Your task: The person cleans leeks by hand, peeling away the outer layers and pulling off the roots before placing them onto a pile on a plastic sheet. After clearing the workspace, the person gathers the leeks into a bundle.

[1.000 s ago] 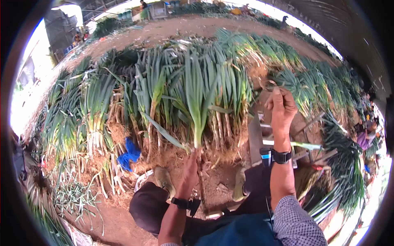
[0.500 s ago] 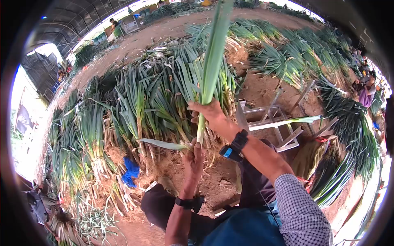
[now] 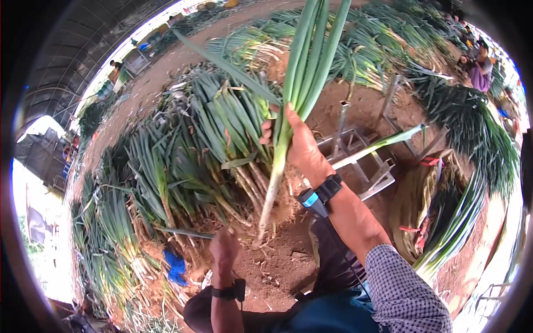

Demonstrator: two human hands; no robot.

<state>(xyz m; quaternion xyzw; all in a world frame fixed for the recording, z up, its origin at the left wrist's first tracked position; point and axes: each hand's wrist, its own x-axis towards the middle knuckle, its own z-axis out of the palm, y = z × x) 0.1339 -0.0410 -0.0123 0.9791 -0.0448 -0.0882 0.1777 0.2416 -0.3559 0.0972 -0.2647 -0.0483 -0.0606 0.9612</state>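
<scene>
My right hand (image 3: 301, 145) is wrapped round a leek (image 3: 271, 201), gripping it where the green leaves begin. The leek's pale root end slants down to the left, its leaves fan out at the top, and one leaf bends off to the upper left. Lower down, my left hand (image 3: 224, 247) is closed in a fist, apart from the leek. A torn leek leaf (image 3: 189, 232) sticks out of it to the left. Close beyond both hands stands a pile of leeks (image 3: 166, 166), roots toward me.
Right of my right hand is a metal frame (image 3: 371, 176) with upright legs; a trimmed leek (image 3: 383, 145) lies across it. Blue cloth (image 3: 174, 267) lies among the roots at left. More leeks (image 3: 466, 122) are heaped at right, near a seated person (image 3: 481, 69).
My left hand has moved down and left, away from the leek, taking the leaf along. My right hand keeps hold of the leek, whose root end now shows. The view has shifted.
</scene>
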